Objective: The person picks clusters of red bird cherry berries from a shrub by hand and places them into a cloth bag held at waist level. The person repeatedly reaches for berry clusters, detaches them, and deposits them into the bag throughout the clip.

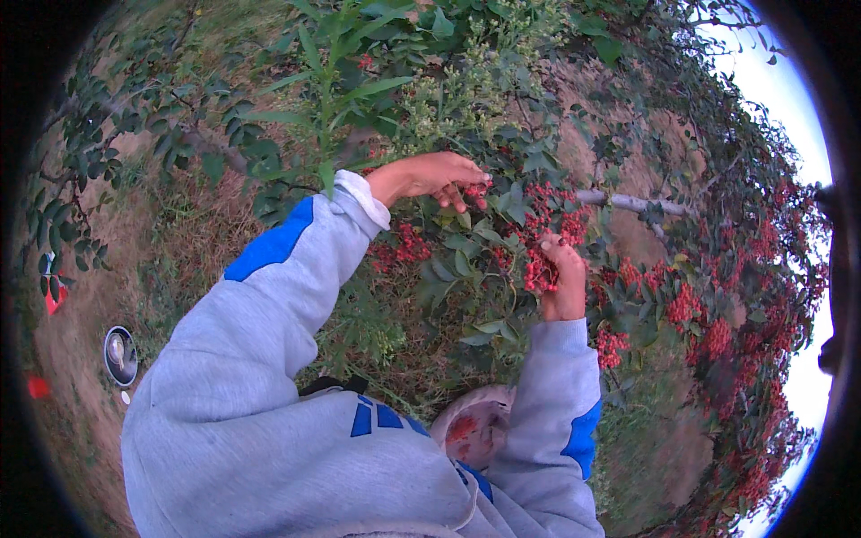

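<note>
My left hand [430, 176], its cuff turned back, reaches over the shrub with bent fingers around a small cluster of red berries [476, 191]. My right hand [566, 272] is lower and to the right, thumb and fingers closed at a fuller red berry cluster [540, 272]; part of its palm is hidden. More berries [548, 202] hang just above that hand among green leaves [488, 232]. Below my left wrist is another red cluster [407, 245]. Down by my waist is a pale bucket [440, 430] with red berries inside, partly covered by my right sleeve.
A bare grey branch [635, 202] runs to the right of my hands. Berry-laden branches [716, 339] fill the right side. A tall green weed [326, 87] rises beside my left wrist. On the ground at left are a dark round bowl [121, 356] and a red object [38, 386].
</note>
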`<act>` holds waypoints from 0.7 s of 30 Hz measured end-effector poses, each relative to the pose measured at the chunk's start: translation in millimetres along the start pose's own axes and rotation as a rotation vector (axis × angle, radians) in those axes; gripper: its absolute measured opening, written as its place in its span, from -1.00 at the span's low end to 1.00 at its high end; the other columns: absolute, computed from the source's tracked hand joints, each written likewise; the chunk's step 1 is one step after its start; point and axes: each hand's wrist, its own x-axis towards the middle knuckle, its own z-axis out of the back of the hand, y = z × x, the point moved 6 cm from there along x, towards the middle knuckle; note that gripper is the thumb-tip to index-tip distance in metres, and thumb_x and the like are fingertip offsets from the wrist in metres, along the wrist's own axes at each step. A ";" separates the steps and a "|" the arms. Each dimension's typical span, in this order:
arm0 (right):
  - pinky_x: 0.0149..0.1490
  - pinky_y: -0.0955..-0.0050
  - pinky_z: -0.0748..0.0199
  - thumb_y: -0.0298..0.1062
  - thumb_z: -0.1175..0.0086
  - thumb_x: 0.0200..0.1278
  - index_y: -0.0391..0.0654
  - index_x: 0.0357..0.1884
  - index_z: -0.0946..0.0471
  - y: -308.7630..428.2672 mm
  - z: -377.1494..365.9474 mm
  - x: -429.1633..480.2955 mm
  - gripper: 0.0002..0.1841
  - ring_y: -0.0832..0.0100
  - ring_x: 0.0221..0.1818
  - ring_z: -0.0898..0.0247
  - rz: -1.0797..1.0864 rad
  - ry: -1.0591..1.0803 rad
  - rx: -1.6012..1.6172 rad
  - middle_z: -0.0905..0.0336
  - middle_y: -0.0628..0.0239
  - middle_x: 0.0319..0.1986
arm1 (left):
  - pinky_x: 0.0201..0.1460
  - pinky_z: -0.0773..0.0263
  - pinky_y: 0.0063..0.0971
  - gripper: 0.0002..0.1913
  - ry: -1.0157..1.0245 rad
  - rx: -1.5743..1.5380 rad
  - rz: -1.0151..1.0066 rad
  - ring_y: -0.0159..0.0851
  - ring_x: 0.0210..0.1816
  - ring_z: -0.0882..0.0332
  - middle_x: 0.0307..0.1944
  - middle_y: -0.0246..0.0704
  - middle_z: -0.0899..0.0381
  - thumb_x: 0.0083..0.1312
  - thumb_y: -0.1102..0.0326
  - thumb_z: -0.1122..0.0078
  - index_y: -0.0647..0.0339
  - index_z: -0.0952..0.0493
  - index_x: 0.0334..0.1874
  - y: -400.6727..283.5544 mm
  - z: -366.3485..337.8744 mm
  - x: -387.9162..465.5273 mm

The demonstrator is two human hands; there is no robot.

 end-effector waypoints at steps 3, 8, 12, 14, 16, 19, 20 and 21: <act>-0.73 0.70 -0.11 -0.43 0.04 -0.02 -0.14 -0.45 -0.38 -1.4 3.9 -6.2 -0.94 0.67 -0.74 -0.22 0.015 0.012 0.013 -0.35 0.48 -0.65 | -0.70 -0.17 -0.80 -0.72 -0.034 0.037 -0.031 -0.60 -0.63 -0.35 -0.43 -0.46 -0.50 0.17 0.10 0.05 0.16 -0.36 -0.23 -4.5 0.0 -1.1; -0.71 0.72 -0.11 -0.44 0.05 0.00 -0.14 -0.44 -0.37 -3.6 16.8 -18.2 -0.94 0.69 -0.70 -0.22 0.036 -0.046 0.087 -0.34 0.49 -0.65 | -0.62 -0.21 -0.75 -0.76 -0.285 0.206 -0.329 -0.59 -0.58 -0.35 -0.49 -0.52 -0.43 0.08 0.25 -0.11 0.21 -0.42 -0.26 -29.0 1.5 -22.4; -0.70 0.72 -0.09 -0.44 0.06 0.00 -0.13 -0.44 -0.36 -5.8 24.7 -26.6 -0.95 0.69 -0.70 -0.19 0.060 -0.042 0.136 -0.31 0.51 -0.63 | -0.56 -0.24 -0.74 -0.81 -0.532 0.630 -0.612 -0.60 -0.57 -0.34 -0.50 -0.49 -0.46 0.06 0.35 -0.12 0.23 -0.43 -0.28 -35.0 -16.1 -53.5; -0.71 0.71 -0.09 -0.45 0.06 0.01 -0.12 -0.43 -0.35 -7.9 29.0 -30.5 -0.95 0.69 -0.71 -0.18 0.068 -0.058 0.168 -0.29 0.51 -0.63 | -0.52 -0.25 -0.75 -0.84 -0.605 0.700 -0.736 -0.60 -0.55 -0.34 -0.48 -0.47 -0.49 0.08 0.36 -0.11 0.23 -0.44 -0.31 -25.2 -25.8 -68.1; -0.71 0.71 -0.08 -0.45 0.06 0.01 -0.11 -0.43 -0.35 -10.4 34.3 -35.8 -0.94 0.69 -0.72 -0.17 0.080 -0.106 0.195 -0.29 0.51 -0.62 | -0.52 -0.26 -0.75 -0.84 -0.642 0.240 -0.629 -0.59 -0.54 -0.36 -0.47 -0.47 -0.49 0.09 0.38 -0.09 0.23 -0.43 -0.28 1.9 -19.6 -65.6; -0.71 0.70 -0.10 -0.45 0.07 0.00 -0.11 -0.43 -0.35 -12.8 35.5 -45.3 -0.94 0.68 -0.70 -0.18 0.072 -0.043 0.231 -0.29 0.50 -0.61 | -0.46 -0.33 -0.71 -0.81 -0.685 -0.178 -0.567 -0.55 -0.47 -0.40 -0.41 -0.43 -0.49 0.12 0.42 -0.04 0.27 -0.39 -0.22 36.5 -10.4 -59.8; -0.71 0.69 -0.10 -0.44 0.06 0.00 -0.12 -0.42 -0.35 -15.1 38.2 -47.3 -0.93 0.67 -0.70 -0.18 0.062 -0.082 0.233 -0.29 0.49 -0.61 | -0.43 -0.35 -0.69 -0.81 -0.694 -0.234 -0.583 -0.53 -0.45 -0.41 -0.39 -0.41 -0.48 0.13 0.42 -0.03 0.28 -0.38 -0.21 41.7 -8.2 -55.5; -0.71 0.69 -0.11 -0.44 0.06 0.00 -0.12 -0.41 -0.34 -17.4 39.7 -49.4 -0.92 0.67 -0.69 -0.19 0.060 -0.115 0.242 -0.29 0.49 -0.61 | -0.41 -0.36 -0.67 -0.80 -0.703 -0.290 -0.598 -0.51 -0.42 -0.42 -0.38 -0.39 -0.48 0.14 0.43 -0.01 0.30 -0.36 -0.19 45.9 -5.8 -51.7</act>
